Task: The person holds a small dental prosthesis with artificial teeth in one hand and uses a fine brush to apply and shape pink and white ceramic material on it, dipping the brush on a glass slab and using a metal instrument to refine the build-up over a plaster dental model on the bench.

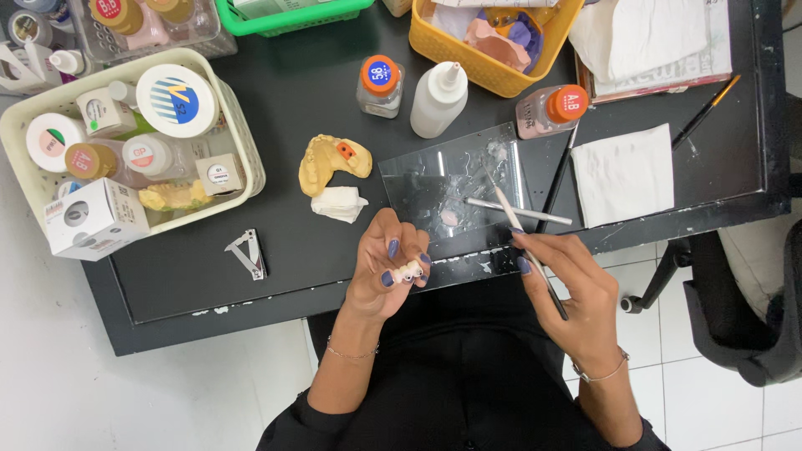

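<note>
We look straight down on a black worktop, and our left hand curls up near its front edge, thumb and fingertips pinching a small row of white tooth crowns; the piece sits right in the fingertips, lifted off the worktop, just below the near edge of the glass slab. Our right hand closes in a pen grip on a thin brush, fingers pressed together on the shaft, and the pale tip slants up and left over the glass slab. The slab lies flat in the middle of the worktop with whitish smears and a small pinkish dab on it, and a slim metal instrument rests across its right part. Beside the slab to the left sits a yellow dental cast, with a crumpled white tissue touching just below it. Behind the slab stand two small jars with orange lids and a white squeeze bottle between them. To the right a folded white napkin lies flat, a dark-handled brush just beside it. Far left, a cream basket holds jars and boxes, and a yellow basket sits at the back.
</note>
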